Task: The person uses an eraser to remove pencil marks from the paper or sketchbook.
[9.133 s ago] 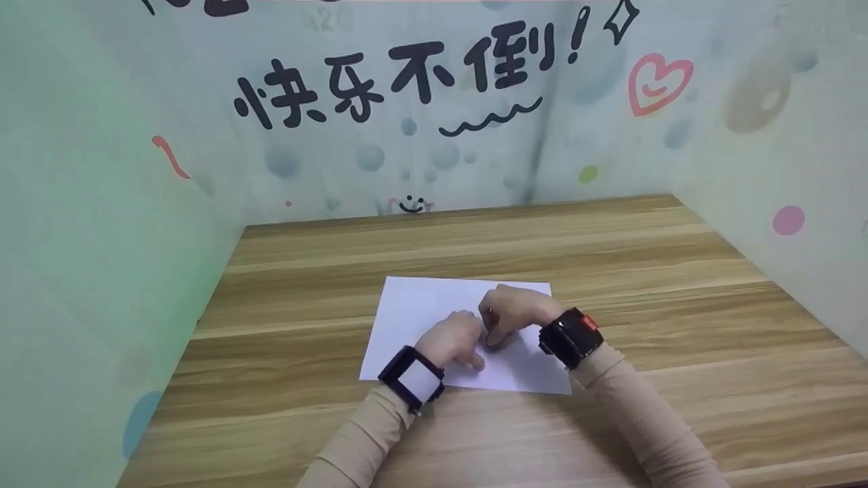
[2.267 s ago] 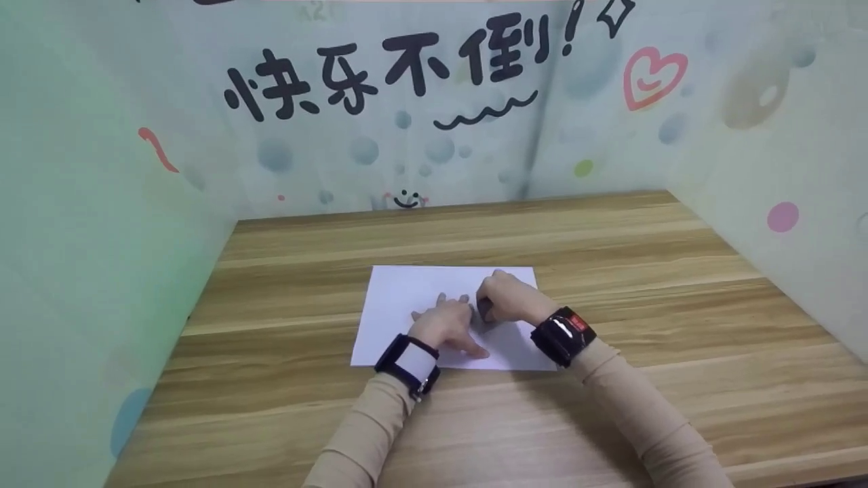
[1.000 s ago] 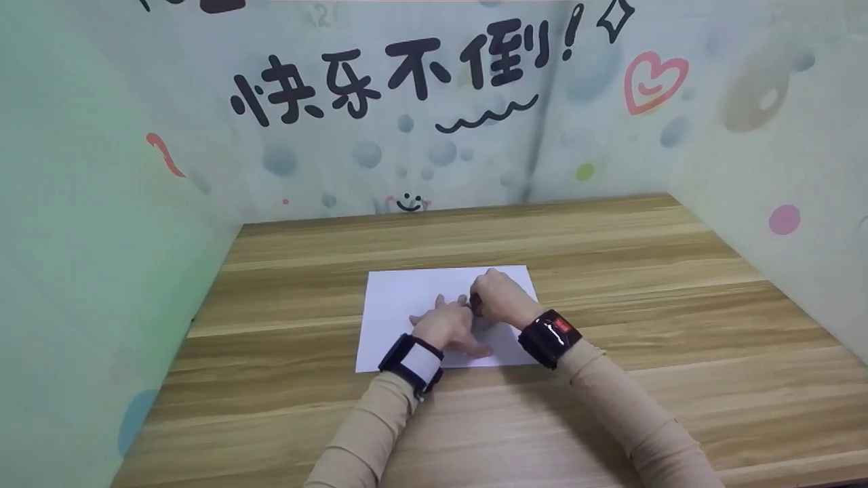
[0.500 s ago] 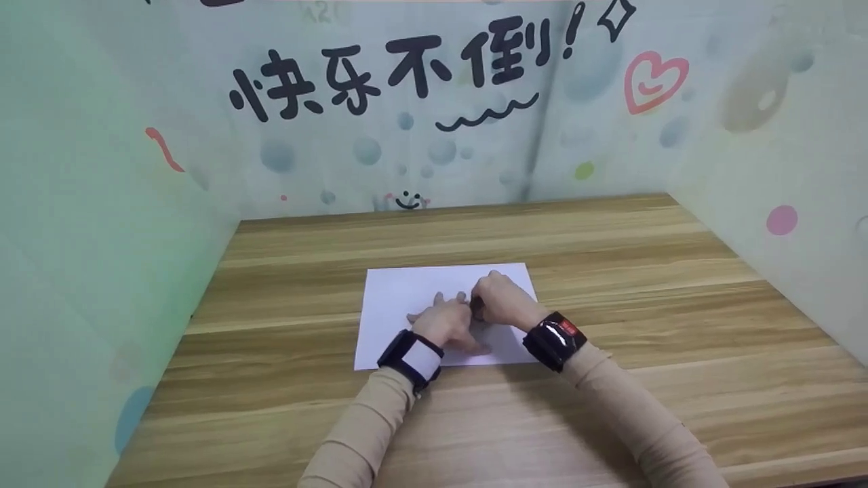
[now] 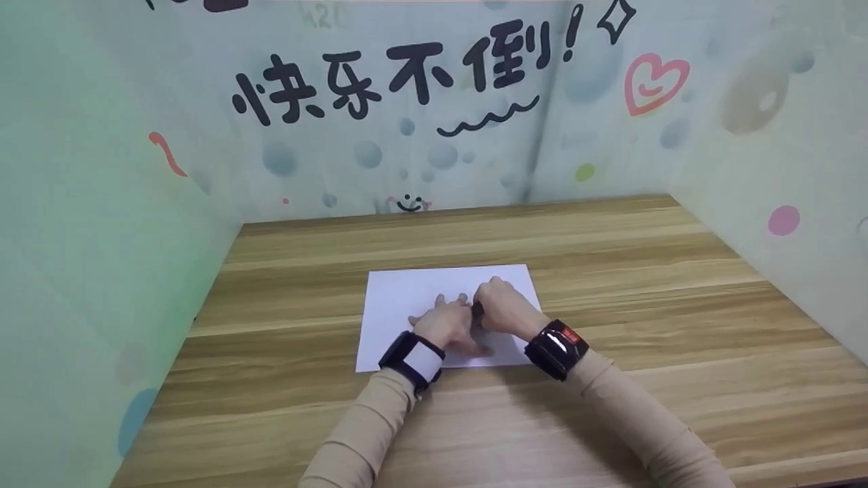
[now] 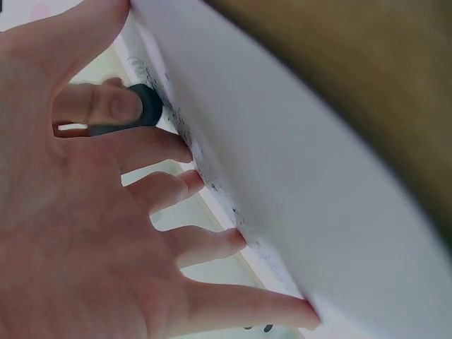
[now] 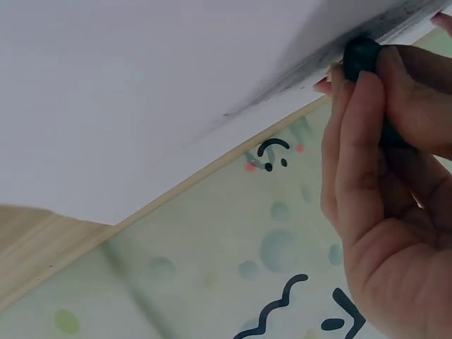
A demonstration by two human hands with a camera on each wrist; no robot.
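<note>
A white sheet of paper (image 5: 407,293) lies on the wooden table (image 5: 637,285). My left hand (image 5: 444,325) rests flat on the sheet with its fingers spread (image 6: 212,244). Right beside it, my right hand (image 5: 503,308) pinches a small black rounded object (image 7: 361,54) and holds its tip against the paper (image 7: 141,85). In the left wrist view the black object (image 6: 145,106) shows just beyond my index finger. Grey smudges mark the paper (image 6: 296,162) along the fingertips. What the black object is stays unclear.
Pale green panels with black characters and a pink heart (image 5: 656,80) wall the table in at the back and on both sides. Bare wood surrounds the sheet. Both wrists wear black camera bands (image 5: 556,347).
Nine seconds ago my left fingers were curled; now they lie spread on the sheet. Over the last second my right hand has shifted slightly with the black object against the paper.
</note>
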